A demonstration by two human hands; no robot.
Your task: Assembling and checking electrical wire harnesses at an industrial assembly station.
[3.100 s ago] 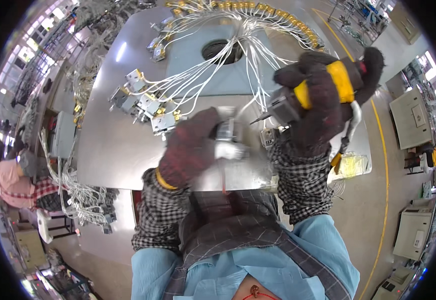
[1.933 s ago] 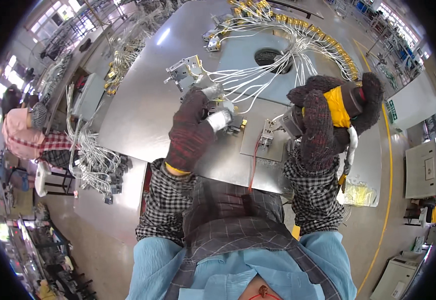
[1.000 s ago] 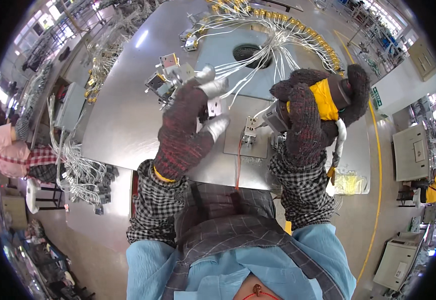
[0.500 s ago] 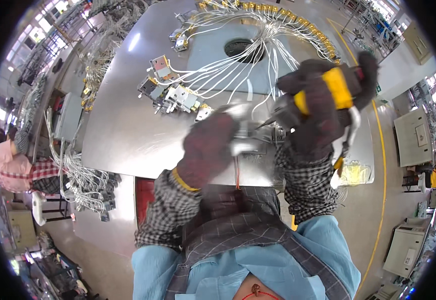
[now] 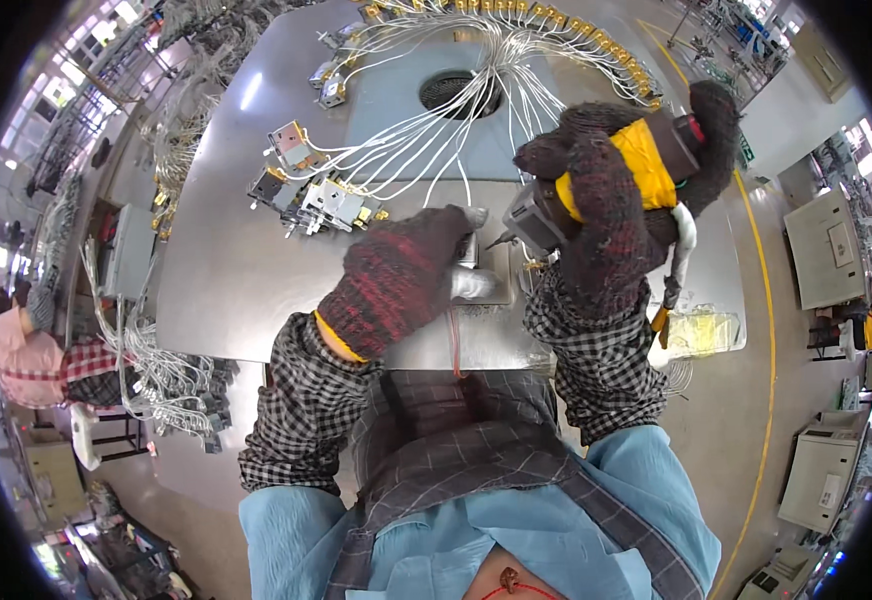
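My left hand (image 5: pixel 396 275), in a dark red-and-black knit glove, has its silver-wrapped thumb and finger closed around a small shiny metal part (image 5: pixel 470 250). That part sits over a dark rectangular fixture (image 5: pixel 499 285) near the table's front edge. In my right hand (image 5: pixel 611 215), also gloved, is a power screwdriver (image 5: pixel 646 165) banded with yellow tape. Its bit (image 5: pixel 501 240) points left, a short way from the metal part. Beyond my hands, a bundle of white cables (image 5: pixel 501 60) fans out to several metal connector boxes (image 5: pixel 331 200) at the left.
Yellow connectors (image 5: pixel 596 45) line the far edge of the metal table (image 5: pixel 216 270). A round black vent (image 5: pixel 459 93) lies under the cables. At the right corner is a clear yellowish packet (image 5: pixel 703 330). More cable bundles (image 5: pixel 171 370) hang at the left, near a seated person (image 5: pixel 31 345).
The view has shifted, so the table's things appear farther left. My left hand has moved slightly away from me and is no longer blurred. The screwdriver stays in my right hand.
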